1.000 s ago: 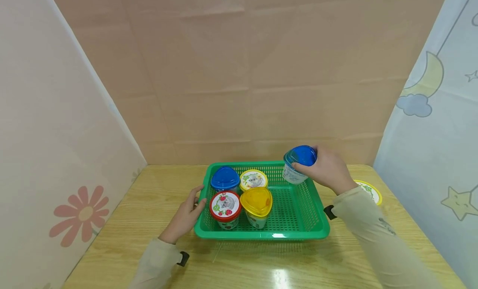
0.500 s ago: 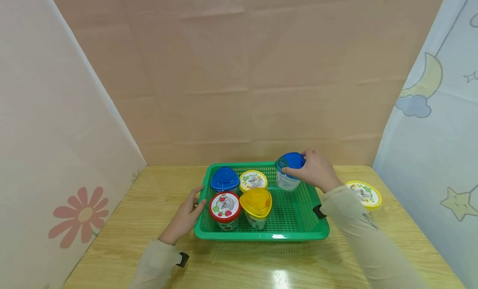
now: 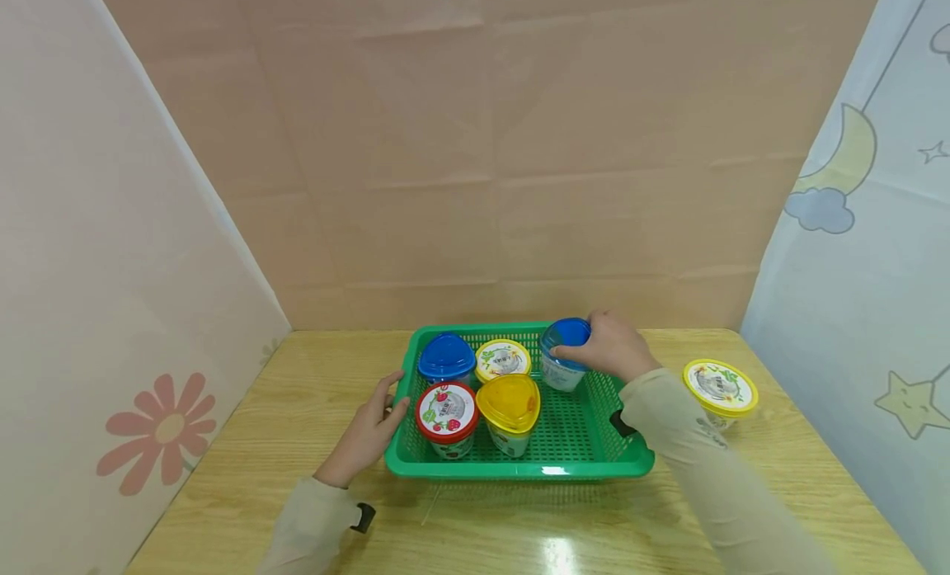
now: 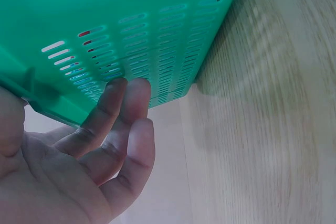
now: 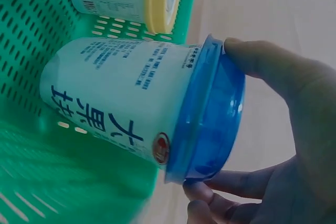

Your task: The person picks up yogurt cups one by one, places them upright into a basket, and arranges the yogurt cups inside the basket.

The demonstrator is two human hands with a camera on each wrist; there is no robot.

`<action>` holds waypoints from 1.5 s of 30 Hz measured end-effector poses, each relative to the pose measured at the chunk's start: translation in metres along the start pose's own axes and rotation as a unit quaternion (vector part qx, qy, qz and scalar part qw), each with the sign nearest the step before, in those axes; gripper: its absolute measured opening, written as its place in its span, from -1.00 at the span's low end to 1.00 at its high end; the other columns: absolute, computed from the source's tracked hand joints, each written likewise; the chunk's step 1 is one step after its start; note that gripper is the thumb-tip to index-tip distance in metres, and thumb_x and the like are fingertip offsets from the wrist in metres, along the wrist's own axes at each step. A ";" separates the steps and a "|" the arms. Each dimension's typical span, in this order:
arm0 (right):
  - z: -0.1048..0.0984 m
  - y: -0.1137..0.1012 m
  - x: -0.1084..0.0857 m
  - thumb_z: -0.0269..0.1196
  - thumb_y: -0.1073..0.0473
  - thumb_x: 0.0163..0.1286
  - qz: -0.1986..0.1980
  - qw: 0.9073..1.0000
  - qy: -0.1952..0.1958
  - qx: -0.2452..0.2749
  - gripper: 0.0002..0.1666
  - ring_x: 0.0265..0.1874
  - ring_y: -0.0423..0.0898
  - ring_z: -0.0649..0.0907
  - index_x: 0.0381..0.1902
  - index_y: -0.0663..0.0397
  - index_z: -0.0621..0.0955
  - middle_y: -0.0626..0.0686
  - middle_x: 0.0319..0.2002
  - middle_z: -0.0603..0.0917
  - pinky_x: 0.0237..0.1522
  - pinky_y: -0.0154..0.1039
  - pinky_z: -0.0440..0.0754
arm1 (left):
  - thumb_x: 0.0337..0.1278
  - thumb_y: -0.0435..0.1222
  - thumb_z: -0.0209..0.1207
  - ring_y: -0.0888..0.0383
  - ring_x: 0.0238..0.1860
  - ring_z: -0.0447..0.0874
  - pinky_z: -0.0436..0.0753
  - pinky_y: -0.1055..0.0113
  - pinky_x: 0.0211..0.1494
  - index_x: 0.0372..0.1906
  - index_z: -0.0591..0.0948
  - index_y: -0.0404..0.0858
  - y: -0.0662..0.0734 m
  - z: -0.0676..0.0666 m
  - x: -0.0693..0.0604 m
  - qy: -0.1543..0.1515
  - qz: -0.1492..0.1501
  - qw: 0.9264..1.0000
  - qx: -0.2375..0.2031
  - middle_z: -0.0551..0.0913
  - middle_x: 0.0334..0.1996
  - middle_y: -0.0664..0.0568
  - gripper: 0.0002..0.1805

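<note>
My right hand holds a white tub with a clear blue lid by its lid, thumb on one side and fingers on the other. In the right wrist view the tub's printed side points down into the green basket. The tub hangs in the basket's back right part; whether its base touches the floor is unclear. My left hand holds the basket's left rim, thumb at the rim and curled fingers against the slotted outer wall. The basket's left half holds a blue-lidded tub, a red-lidded tub and two yellow-lidded tubs.
Outside the basket, on the wooden table to the right, stands another yellow-lidded tub beside my right forearm. A brown backdrop rises behind the table, with patterned sheets on both sides.
My right hand has moved left and down, bringing the blue-lidded tub from over the right rim into the basket. The yellow-lidded tub outside is now more visible. My left hand has stayed put.
</note>
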State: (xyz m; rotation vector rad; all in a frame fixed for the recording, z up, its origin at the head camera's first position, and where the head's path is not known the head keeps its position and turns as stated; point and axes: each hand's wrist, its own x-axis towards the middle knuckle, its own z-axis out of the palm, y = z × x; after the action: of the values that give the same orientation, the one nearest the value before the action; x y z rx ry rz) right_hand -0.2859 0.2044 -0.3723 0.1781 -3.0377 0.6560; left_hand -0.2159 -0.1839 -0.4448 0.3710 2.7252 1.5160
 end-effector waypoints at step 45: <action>-0.009 0.003 -0.015 0.16 -0.48 0.30 0.013 1.000 -0.016 0.004 0.13 0.16 0.37 0.53 0.37 0.44 0.36 0.45 0.26 0.49 0.08 0.29 0.54 | 0.55 -0.13 -0.01 0.18 -0.28 0.68 0.63 0.32 -0.23 0.53 0.17 -0.23 -0.002 0.000 0.000 -0.001 0.002 1.000 0.011 0.66 -0.19 -0.05 -0.39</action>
State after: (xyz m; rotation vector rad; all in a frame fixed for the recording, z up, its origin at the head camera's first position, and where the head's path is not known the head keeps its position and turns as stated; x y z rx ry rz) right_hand -0.2709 0.2125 -0.3656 0.1504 -3.0731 0.6746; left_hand -0.2165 -0.1846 -0.4469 0.3796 2.7445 1.4864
